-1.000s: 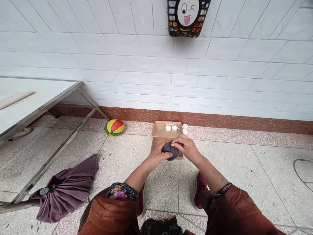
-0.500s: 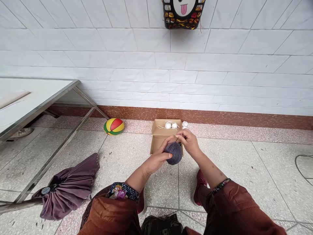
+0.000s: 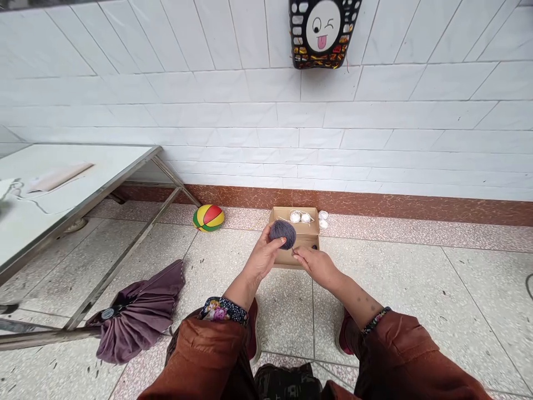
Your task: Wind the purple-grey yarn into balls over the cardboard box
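Note:
A dark grey ball of yarn (image 3: 283,234) is gripped in my left hand (image 3: 263,255), the thumb across its front. Just right of and below the ball, my right hand (image 3: 318,266) is closed, its fingertips pinching a short stretch of the grey yarn strand. Beneath both hands an open cardboard box (image 3: 295,240) lies on the floor, partly covered by them. Small white yarn balls (image 3: 300,217) rest on its raised lid, and more white balls (image 3: 323,219) sit beside it on the right. A small dark item (image 3: 314,247) shows inside the box.
To the left stands a white-topped table (image 3: 95,158) with a metal frame. A folded purple umbrella (image 3: 141,314) lies by its leg, and a red, yellow and green ball (image 3: 209,218) is near the wall. A black basket (image 3: 323,33) hangs on the tiled wall.
My right hand has gone from above the yarn ball to below its right side. My left hand has raised and turned the ball. The view has shifted left and up.

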Tool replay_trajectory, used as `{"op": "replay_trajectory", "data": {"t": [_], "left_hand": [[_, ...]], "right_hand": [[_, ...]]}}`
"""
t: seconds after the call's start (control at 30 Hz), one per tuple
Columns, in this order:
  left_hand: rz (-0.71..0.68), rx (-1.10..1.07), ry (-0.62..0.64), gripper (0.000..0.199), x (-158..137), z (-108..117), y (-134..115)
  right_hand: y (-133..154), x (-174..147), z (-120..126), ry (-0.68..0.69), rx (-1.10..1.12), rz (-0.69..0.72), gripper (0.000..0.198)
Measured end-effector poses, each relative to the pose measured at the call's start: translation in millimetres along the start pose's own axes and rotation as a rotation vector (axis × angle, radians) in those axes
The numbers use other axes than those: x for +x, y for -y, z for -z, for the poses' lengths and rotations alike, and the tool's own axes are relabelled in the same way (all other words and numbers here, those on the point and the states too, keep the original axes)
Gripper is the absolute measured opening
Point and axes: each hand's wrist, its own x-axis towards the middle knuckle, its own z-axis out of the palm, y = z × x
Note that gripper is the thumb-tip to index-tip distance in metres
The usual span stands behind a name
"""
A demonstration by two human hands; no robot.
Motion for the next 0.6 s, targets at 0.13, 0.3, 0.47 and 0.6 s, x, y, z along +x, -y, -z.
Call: {"op": "replay_trajectory", "data": {"t": [0.13, 0.3, 0.47, 0.6], "left_hand": [[-0.043, 0.081, -0.062, 0.052, -2, 6, 1], [-0.046, 0.238, -0.037, 0.061, -20, 14, 3], [0.005, 0.353, 0.151, 0.066, -56, 18, 13], [0.174, 0.249, 0.3, 0.067, -85, 20, 29]], "right_hand": [[24, -5, 7, 0.044, -0.066, 0.192, 0.022], [51, -4, 30, -0.035, -0.001, 0.26, 0.026], [66, -3, 49, -0.154, 0.131, 0.156, 0.026], [69, -5, 44, -0.151, 0.204, 0.131, 0.026]]}}
